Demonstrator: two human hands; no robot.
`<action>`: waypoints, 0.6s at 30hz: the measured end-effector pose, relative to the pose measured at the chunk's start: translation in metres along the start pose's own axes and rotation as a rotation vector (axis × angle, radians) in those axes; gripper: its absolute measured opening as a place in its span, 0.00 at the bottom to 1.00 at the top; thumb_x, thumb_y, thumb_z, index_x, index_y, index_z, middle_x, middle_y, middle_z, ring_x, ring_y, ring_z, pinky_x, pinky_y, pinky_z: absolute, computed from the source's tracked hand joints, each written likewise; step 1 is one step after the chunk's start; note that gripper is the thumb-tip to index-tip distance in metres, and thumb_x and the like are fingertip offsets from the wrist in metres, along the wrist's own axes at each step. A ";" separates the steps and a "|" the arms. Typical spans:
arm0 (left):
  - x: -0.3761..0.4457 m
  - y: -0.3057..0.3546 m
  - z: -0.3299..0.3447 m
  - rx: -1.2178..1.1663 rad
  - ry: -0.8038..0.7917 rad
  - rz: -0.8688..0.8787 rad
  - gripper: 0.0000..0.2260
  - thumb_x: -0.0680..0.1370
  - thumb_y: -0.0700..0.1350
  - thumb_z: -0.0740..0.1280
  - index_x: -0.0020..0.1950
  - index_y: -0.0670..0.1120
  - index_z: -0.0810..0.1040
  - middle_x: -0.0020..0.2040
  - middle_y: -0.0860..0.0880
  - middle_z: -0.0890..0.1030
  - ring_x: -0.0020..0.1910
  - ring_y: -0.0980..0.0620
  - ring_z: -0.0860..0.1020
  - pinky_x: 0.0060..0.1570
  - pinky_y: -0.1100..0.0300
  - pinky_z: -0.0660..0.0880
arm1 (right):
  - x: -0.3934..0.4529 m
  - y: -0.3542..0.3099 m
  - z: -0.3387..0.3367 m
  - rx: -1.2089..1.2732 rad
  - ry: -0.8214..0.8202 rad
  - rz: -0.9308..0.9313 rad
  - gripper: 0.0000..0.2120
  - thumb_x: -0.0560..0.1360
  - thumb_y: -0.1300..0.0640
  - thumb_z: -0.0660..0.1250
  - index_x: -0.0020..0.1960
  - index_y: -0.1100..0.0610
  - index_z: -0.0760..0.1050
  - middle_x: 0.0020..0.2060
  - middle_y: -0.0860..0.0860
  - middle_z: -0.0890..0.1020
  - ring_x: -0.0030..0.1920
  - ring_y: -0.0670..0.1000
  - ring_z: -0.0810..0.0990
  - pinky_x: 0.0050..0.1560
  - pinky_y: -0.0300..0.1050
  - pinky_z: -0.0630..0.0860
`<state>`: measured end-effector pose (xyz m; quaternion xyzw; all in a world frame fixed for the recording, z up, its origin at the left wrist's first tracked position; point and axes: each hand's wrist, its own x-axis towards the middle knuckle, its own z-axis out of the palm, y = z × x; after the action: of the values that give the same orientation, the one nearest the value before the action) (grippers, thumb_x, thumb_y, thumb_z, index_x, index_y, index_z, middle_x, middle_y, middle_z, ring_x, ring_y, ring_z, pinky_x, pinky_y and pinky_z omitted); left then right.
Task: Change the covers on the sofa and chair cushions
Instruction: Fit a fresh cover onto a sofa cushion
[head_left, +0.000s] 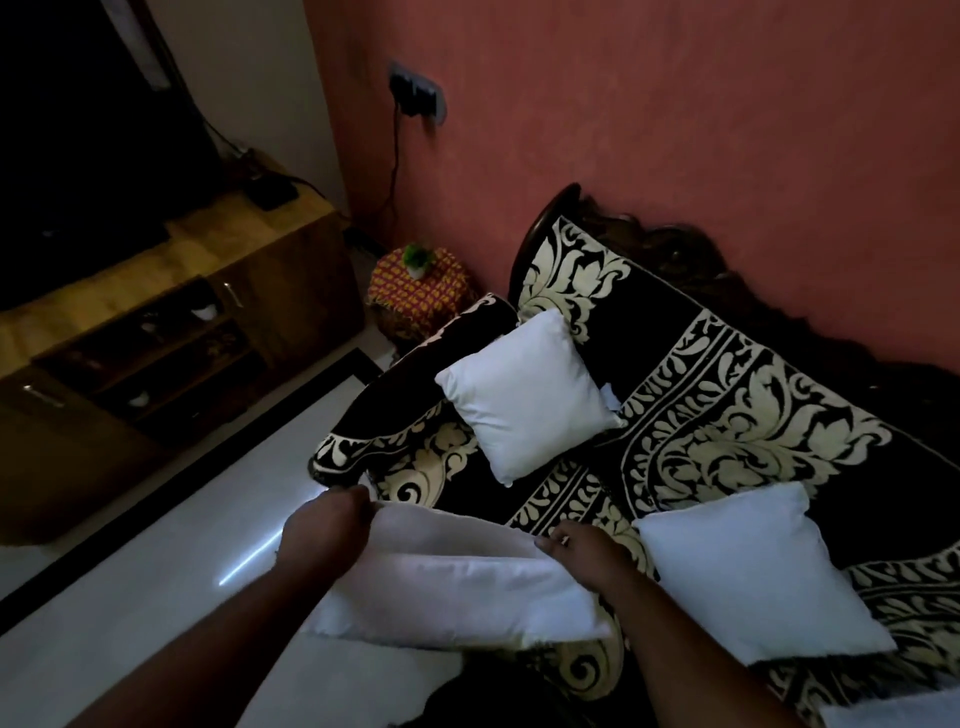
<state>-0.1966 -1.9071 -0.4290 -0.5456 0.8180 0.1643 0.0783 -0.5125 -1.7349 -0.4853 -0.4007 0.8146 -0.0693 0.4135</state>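
A white cushion (457, 597) lies across the sofa's front edge, partly inside a white cover (447, 530). My left hand (324, 530) pinches the cover's upper edge at its left end. My right hand (582, 558) grips the same edge at the right end. Two more bare white cushions rest on the sofa: one (524, 395) leans near the armrest, the other (753, 571) lies to the right. The sofa (727, 415) wears a black throw with cream floral patterns.
A wooden TV cabinet (156, 322) with a dark screen stands at left across a pale tiled floor (156, 571). A small stool with red-yellow cloth and a potted plant (418, 283) sits beside the sofa's armrest. A red wall backs the sofa.
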 end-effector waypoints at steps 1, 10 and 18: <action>0.014 0.009 0.001 -0.008 -0.017 -0.016 0.12 0.81 0.55 0.57 0.50 0.52 0.78 0.46 0.51 0.80 0.45 0.48 0.80 0.40 0.55 0.76 | 0.020 0.007 -0.005 0.008 -0.023 0.015 0.16 0.75 0.34 0.66 0.41 0.45 0.74 0.42 0.46 0.80 0.43 0.46 0.79 0.40 0.41 0.71; 0.114 0.073 0.021 -0.224 -0.199 -0.155 0.14 0.82 0.48 0.60 0.38 0.54 0.76 0.40 0.51 0.77 0.37 0.55 0.75 0.34 0.63 0.67 | 0.169 0.041 -0.048 0.078 -0.143 0.105 0.19 0.75 0.37 0.69 0.53 0.53 0.78 0.49 0.50 0.81 0.48 0.50 0.79 0.47 0.44 0.74; 0.176 0.105 0.034 -0.188 -0.233 -0.268 0.11 0.83 0.54 0.59 0.51 0.56 0.81 0.44 0.54 0.80 0.43 0.54 0.76 0.44 0.60 0.69 | 0.289 0.029 -0.090 0.146 -0.027 0.081 0.43 0.70 0.34 0.73 0.76 0.55 0.63 0.70 0.60 0.69 0.70 0.61 0.71 0.68 0.56 0.71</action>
<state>-0.3637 -2.0111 -0.4961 -0.6316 0.7047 0.2902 0.1424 -0.6927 -1.9407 -0.6183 -0.3374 0.8173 -0.1063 0.4549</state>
